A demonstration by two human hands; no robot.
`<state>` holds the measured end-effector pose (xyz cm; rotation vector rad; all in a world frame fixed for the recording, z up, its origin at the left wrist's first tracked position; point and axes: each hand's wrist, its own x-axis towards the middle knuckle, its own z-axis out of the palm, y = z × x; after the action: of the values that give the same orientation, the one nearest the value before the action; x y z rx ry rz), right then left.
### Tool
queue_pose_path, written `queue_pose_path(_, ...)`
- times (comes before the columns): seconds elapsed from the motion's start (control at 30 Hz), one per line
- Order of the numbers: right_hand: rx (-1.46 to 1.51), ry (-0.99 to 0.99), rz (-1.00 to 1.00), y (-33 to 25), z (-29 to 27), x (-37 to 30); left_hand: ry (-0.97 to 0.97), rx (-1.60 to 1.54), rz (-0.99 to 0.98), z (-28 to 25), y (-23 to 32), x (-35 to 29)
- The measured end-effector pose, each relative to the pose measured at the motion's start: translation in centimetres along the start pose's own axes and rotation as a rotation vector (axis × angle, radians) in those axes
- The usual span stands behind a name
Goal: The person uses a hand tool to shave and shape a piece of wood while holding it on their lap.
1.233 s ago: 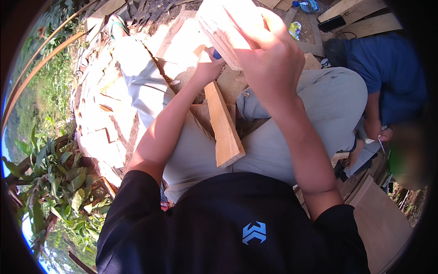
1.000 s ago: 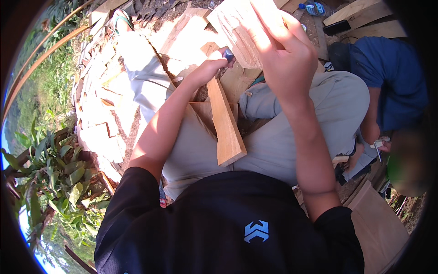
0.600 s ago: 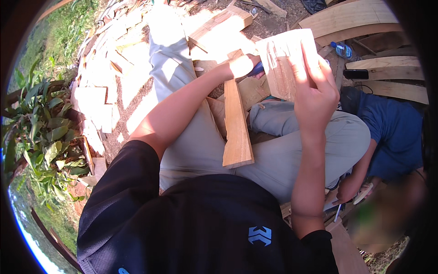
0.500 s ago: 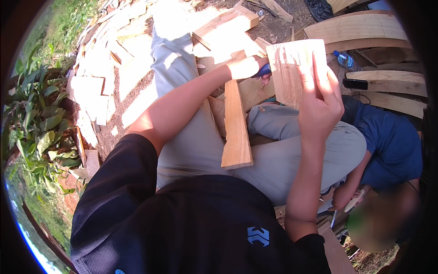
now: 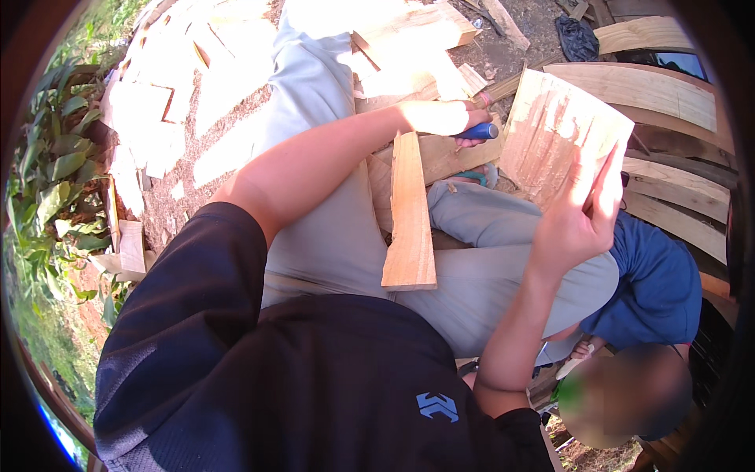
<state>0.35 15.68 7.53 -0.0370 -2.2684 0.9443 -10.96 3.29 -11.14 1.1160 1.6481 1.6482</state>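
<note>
In my right hand is a flat, roughly square wooden board, gripped at its lower right corner and tilted up. Its face has a rough, streaked surface. My left hand is closed around a blue handle, just left of the board and apart from it. What the handle belongs to is hidden. Across my lap rests a tapered wooden piece, narrow at its far end, with neither hand on it.
To the right a co-worker in a dark blue shirt bends low with a small pale piece in hand. Curved planks are stacked at the far right. Cut wood and a black plastic bag lie ahead. Leafy plants grow at left.
The board has moved right in my right hand and turned clockwise. My left hand has shifted slightly right, and more of the blue handle shows. The view has moved a little.
</note>
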Motion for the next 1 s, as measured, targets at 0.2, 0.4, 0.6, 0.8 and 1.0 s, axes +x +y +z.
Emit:
queue_pose_path(0.2,-0.12,0.025,0.002,-0.3,-0.5,1.2,-0.066,0.041,-0.007,-0.2,-1.1,0.2)
queue_pose_path(0.4,-0.332,-0.26,0.002,0.7,-0.1,-1.0,-0.062,-0.241,-0.081,0.1,-0.4,-0.8)
queue_pose_path(0.6,-0.077,-0.022,0.054,-0.2,-0.7,-0.6,-0.136,-0.261,0.014,-0.4,0.3,-0.4)
queue_pose_path(0.8,0.01,0.021,0.136,-0.6,-1.1,-0.8,-0.13,-0.227,0.004,-0.6,-0.9,-0.9)
queue_pose_path(1.0,-0.394,-0.264,-0.109,2.3,-1.4,-2.8,-0.042,-0.22,-0.218,0.3,0.8,-0.8)
